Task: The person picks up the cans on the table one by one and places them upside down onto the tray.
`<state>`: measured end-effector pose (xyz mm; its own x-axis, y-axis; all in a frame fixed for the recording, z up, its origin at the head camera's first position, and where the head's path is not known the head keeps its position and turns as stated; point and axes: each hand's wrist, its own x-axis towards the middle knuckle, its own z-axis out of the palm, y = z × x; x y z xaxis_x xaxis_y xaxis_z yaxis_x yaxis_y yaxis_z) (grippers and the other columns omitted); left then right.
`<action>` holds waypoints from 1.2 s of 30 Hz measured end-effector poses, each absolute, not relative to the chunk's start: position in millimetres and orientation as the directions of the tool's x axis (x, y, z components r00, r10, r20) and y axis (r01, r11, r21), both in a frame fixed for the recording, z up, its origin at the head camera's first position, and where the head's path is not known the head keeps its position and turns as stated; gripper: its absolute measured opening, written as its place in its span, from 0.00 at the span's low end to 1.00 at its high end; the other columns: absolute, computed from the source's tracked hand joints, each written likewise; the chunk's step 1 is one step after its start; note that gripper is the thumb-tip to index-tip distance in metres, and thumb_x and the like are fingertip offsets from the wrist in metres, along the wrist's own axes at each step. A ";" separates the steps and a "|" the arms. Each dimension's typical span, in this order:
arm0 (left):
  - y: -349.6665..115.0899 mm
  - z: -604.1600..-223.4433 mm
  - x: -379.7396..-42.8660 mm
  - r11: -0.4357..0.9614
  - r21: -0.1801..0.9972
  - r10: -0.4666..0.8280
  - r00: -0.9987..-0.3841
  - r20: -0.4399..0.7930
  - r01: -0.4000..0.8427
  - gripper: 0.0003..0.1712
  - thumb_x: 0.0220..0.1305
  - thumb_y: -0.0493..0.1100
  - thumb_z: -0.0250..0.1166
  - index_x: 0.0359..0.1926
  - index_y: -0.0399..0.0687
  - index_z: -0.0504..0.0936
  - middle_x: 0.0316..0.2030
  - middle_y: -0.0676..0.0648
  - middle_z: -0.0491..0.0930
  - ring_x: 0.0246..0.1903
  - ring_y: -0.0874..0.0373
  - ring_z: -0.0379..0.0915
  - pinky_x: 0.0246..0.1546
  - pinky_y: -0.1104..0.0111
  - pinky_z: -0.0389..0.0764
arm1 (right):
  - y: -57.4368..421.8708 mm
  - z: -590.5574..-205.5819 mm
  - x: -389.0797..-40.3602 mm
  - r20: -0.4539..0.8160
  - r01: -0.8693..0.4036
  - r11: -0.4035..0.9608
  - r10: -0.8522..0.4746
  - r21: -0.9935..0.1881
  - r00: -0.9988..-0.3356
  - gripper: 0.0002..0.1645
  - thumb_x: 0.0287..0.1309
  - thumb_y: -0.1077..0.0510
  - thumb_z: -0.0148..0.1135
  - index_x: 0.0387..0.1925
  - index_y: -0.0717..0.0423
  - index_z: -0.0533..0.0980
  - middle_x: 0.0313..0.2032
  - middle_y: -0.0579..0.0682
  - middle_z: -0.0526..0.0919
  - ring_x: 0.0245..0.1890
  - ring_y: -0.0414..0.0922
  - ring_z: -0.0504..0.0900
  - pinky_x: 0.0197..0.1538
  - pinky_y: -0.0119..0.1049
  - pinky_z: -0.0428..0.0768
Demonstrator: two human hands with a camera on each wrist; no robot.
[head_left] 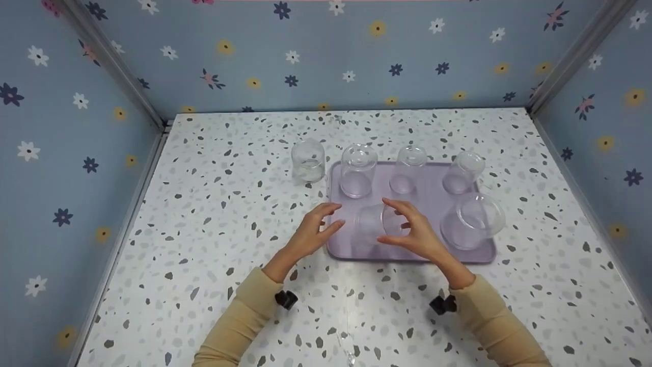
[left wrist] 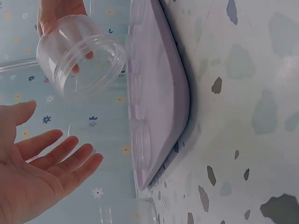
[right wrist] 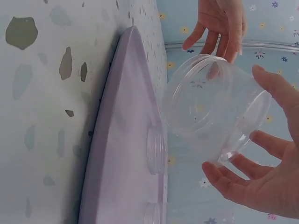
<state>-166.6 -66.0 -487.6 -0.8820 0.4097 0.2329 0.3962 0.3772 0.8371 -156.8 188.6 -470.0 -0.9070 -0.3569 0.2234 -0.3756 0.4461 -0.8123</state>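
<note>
My right hand [head_left: 415,232] holds a clear plastic jar [head_left: 371,224] by its base end, with fingers and thumb spread round it. The jar lies tilted on its side in the air above the lilac tray [head_left: 346,251], its wide threaded mouth [right wrist: 177,100] turned toward the left hand. In the right wrist view the thumb and fingertips touch the jar's base rim. My left hand [head_left: 311,232] hovers over the tray's left edge, apart from the jar, fingers spread and nothing in its grasp.
On the tray stand several other clear jars, such as a back-left one [head_left: 358,173], a back-middle one [head_left: 406,176] and a large front-right one [head_left: 466,229]. Another jar [head_left: 308,163] is on the speckled table [head_left: 229,204], left of the tray. Flowered panels [head_left: 326,56] enclose the table.
</note>
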 end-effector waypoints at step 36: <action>-94.8 -477.9 -222.3 0.602 0.742 0.238 -0.953 0.186 0.295 0.31 0.54 0.40 0.64 0.55 0.29 0.64 0.51 0.35 0.64 0.48 0.46 0.65 0.51 0.59 0.65 | 208.8 -461.9 -175.6 -0.043 -0.397 0.815 -0.455 -0.421 -0.889 0.49 0.25 0.57 0.76 0.57 0.59 0.67 0.52 0.64 0.66 0.46 0.60 0.66 0.45 0.55 0.68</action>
<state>-222.3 -94.8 -477.9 -0.9533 0.2381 0.1860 0.2951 0.6021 0.7419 -175.6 208.8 -461.9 -0.8892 -0.4555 -0.0427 -0.3974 0.8153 -0.4212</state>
